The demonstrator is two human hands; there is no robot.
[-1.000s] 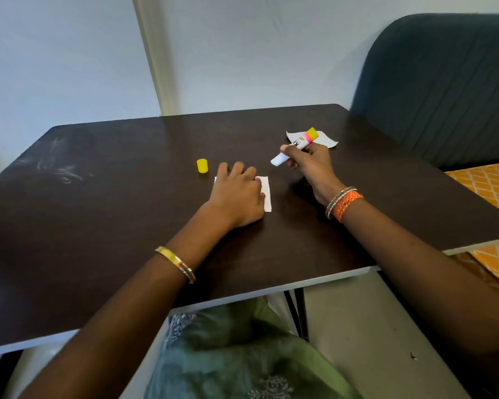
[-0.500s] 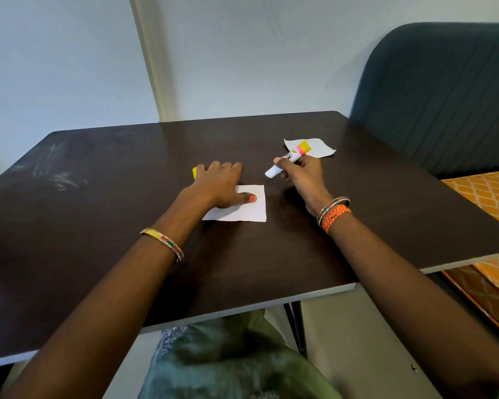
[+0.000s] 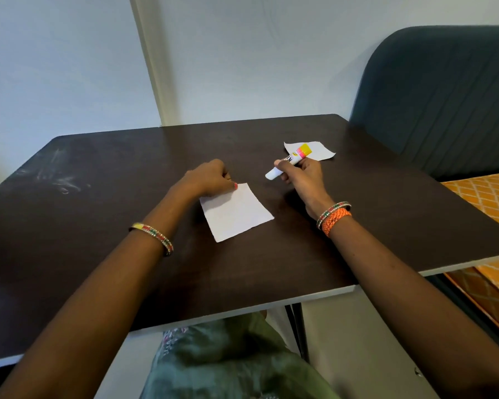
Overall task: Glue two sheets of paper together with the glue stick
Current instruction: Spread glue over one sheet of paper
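A white paper sheet [image 3: 236, 213] lies turned at an angle on the dark table [image 3: 98, 226]. My left hand [image 3: 209, 178] is curled at the sheet's far left corner, thumb pressed on the paper. My right hand [image 3: 300, 175] grips the uncapped glue stick [image 3: 291, 161], which is white with a yellow and pink end; its white tip points left and down, above the table and to the right of the sheet. A second white sheet [image 3: 321, 151] lies behind my right hand. The yellow cap is not visible.
A dark blue-grey padded seat back [image 3: 444, 105] stands past the table's right edge, with orange patterned fabric [image 3: 487, 197] below it. White scuff marks [image 3: 58, 180] show on the table's left part. A wall runs behind the table.
My left hand has drawn the near sheet toward me, turned it, and curled up at its corner, uncovering the sheet. The yellow cap has gone out of sight. The right hand still holds the glue stick.
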